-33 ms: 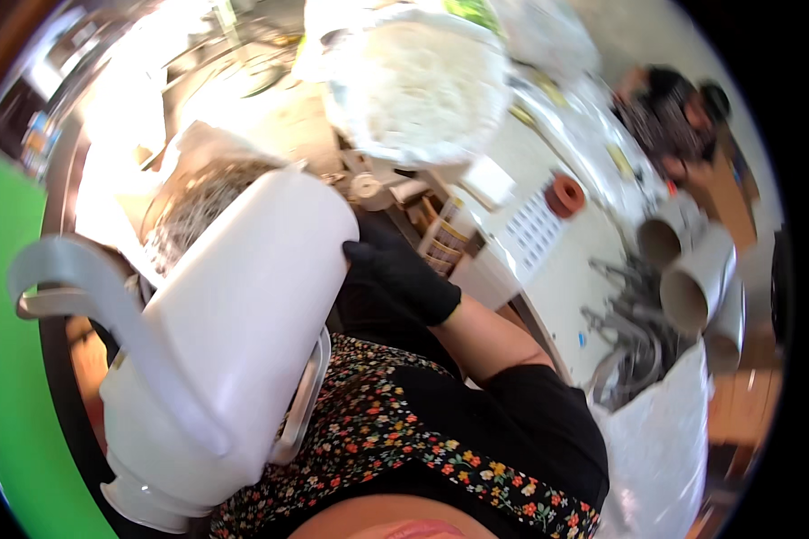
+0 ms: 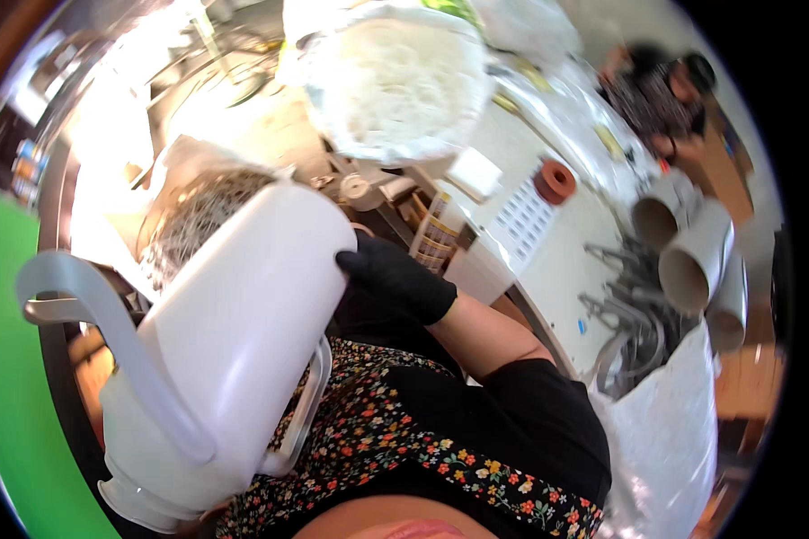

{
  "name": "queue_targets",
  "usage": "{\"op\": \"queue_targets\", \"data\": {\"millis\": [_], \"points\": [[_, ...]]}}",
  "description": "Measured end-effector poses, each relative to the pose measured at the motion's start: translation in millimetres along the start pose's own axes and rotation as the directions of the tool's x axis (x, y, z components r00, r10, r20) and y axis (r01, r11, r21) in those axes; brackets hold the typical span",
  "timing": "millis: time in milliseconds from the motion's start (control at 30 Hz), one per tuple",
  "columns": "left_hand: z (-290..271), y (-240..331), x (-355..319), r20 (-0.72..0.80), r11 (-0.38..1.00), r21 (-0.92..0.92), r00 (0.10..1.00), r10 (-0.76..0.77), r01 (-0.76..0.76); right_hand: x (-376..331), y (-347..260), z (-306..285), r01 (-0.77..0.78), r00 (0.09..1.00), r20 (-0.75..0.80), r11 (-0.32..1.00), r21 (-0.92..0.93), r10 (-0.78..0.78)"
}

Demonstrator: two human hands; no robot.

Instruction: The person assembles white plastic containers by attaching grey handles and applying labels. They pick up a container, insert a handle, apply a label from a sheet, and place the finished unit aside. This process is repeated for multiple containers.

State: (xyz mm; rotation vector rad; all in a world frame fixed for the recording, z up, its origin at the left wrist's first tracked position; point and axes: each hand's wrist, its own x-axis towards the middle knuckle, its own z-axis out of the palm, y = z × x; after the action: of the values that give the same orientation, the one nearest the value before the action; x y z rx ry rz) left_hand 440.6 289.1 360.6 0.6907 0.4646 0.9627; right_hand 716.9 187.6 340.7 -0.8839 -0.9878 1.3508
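A large white jug (image 2: 243,296) lies tilted across my front, its base end up and to the right, its spouted end low on the left. A grey curved carrying handle (image 2: 121,337) swings out from its left side. A clear-grey side handle (image 2: 307,409) rests against my floral apron. My right hand (image 2: 394,277), in a black glove, grips the base end, with the thumb on the rim and the other fingers mostly hidden below. The jug hides my left hand; its fingers do not show.
A lined tub (image 2: 400,85) of whitish parts stands ahead, near a bag of thin wire-like pieces (image 2: 211,211). On the right-hand table are a brown tape roll (image 2: 555,181), a label sheet (image 2: 524,229), grey handles (image 2: 629,310) and metallic cylinders (image 2: 695,256). Another person (image 2: 656,99) sits beyond.
The view has shifted slightly, so the surroundings sit a little further left. The base end of the jug is slightly lower, with my right hand still on it.
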Motion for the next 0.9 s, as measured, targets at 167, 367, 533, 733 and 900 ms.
{"op": "queue_targets", "data": {"millis": [167, 367, 533, 733, 900], "points": [[-5, -58, 14, 0.042, 0.969, -0.013, 0.969, -0.245, 0.246, -61, -24, -22, 0.058, 0.989, -0.145, 0.965, 0.255, -0.021], [-6, -93, 25, 0.118, 0.924, 0.043, 0.917, -0.381, 0.379, -101, -28, -136, 0.515, 0.610, -0.773, 0.829, 0.219, -0.175], [-15, -84, 26, 0.044, 0.887, 0.294, 0.922, -0.385, 0.356, -113, -121, -243, 0.769, 0.319, -0.786, 0.629, -0.112, -0.529], [-41, -33, -11, -0.010, 0.904, 0.405, 0.989, -0.147, 0.139, -94, -138, -431, -0.806, 0.356, -0.340, -0.103, -0.583, -0.870], [-128, -16, -22, -0.101, 0.927, 0.368, 0.988, 0.116, -0.071, -183, -177, -563, 0.201, 0.139, -0.694, 0.707, -0.678, -0.706]]}}
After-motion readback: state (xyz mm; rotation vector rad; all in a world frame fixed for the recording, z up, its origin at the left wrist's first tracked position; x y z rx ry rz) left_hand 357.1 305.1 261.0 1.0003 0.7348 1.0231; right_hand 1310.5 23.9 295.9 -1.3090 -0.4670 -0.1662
